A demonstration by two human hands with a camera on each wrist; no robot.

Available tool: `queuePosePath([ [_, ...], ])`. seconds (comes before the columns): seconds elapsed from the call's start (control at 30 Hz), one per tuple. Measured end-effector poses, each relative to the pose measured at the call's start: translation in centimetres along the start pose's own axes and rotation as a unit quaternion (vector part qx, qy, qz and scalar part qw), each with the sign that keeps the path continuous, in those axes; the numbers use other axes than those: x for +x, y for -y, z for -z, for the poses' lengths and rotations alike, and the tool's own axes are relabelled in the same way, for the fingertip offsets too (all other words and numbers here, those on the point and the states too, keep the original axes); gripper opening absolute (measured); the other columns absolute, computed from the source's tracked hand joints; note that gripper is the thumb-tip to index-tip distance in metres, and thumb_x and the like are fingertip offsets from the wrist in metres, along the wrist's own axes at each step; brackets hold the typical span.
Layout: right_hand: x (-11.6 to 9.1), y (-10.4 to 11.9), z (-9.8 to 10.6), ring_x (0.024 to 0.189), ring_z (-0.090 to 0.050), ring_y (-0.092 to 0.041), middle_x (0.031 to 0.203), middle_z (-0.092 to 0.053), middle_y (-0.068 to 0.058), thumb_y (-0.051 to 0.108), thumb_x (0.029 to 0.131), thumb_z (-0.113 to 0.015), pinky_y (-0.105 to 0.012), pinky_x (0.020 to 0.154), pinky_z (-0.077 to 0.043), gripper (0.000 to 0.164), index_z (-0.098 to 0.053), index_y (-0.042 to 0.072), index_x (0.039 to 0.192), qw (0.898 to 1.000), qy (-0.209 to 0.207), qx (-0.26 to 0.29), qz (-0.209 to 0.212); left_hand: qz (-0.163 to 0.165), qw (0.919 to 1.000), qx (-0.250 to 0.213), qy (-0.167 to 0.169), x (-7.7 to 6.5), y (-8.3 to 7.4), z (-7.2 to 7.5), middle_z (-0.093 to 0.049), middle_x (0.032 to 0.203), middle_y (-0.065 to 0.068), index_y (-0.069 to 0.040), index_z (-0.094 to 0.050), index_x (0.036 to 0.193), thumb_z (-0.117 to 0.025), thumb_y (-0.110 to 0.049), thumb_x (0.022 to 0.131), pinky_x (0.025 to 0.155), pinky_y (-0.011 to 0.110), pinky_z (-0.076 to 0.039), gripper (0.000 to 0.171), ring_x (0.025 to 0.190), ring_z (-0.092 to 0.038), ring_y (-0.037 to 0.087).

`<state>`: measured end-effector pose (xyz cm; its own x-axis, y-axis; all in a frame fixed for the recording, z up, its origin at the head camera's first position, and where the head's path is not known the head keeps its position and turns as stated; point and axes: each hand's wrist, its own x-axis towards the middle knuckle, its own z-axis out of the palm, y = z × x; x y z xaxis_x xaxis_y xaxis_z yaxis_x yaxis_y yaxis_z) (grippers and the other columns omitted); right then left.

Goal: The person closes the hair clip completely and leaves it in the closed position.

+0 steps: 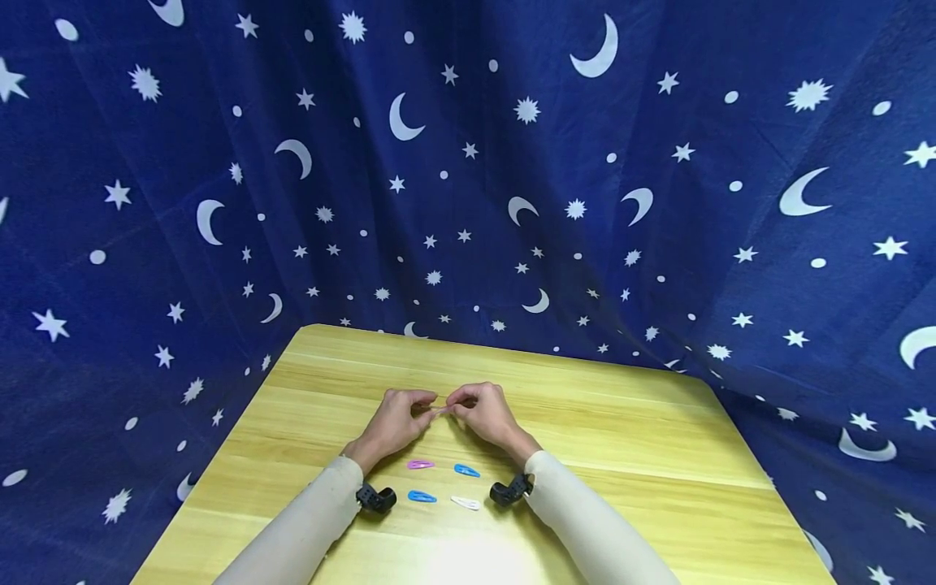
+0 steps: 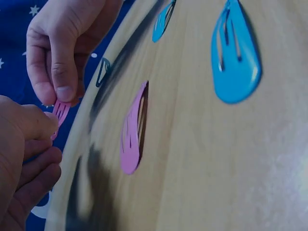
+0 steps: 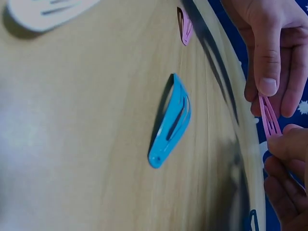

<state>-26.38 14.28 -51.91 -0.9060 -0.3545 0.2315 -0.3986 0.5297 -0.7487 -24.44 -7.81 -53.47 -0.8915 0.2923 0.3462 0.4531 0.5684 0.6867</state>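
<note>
A pink snap hair clip (image 3: 269, 115) is stretched between my two hands, above the table. My left hand (image 1: 395, 421) pinches one end between thumb and fingers. At the other end, my right hand (image 1: 488, 413) pinches it the same way. Below the hands in the head view lie a second pink hair clip (image 1: 420, 465), a blue hair clip (image 1: 466, 470), another blue hair clip (image 1: 422, 496) and a white hair clip (image 1: 465, 504). These four lie apart from each other, between my forearms.
The light wooden table (image 1: 621, 439) spreads out around both arms. A dark blue curtain (image 1: 468, 162) with white moons and stars hangs behind it and at the sides. Toward the far edge, the left wrist view shows a small dark blue clip-like outline (image 2: 102, 72).
</note>
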Motion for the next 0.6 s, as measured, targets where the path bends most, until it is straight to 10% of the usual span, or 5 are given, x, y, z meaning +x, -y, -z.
queuePosePath([
  [0.6, -2.3, 1.6, 1.6, 0.101, -0.079, -0.017, 0.099, -0.085, 0.005, 0.002, 0.093, -0.082, -0.039, 0.098, -0.064, 0.017, -0.087, 0.018, 0.098, 0.999, -0.032, 0.020, -0.004, -0.035, 0.9992, -0.021, -0.003, -0.3, -1.8, 0.6, -0.084, 0.118, 0.005, -0.008, -0.083, 0.121, -0.083, -0.005, 0.096, 0.097, 0.043, -0.065, 0.025, 0.105, -0.081, 0.021],
])
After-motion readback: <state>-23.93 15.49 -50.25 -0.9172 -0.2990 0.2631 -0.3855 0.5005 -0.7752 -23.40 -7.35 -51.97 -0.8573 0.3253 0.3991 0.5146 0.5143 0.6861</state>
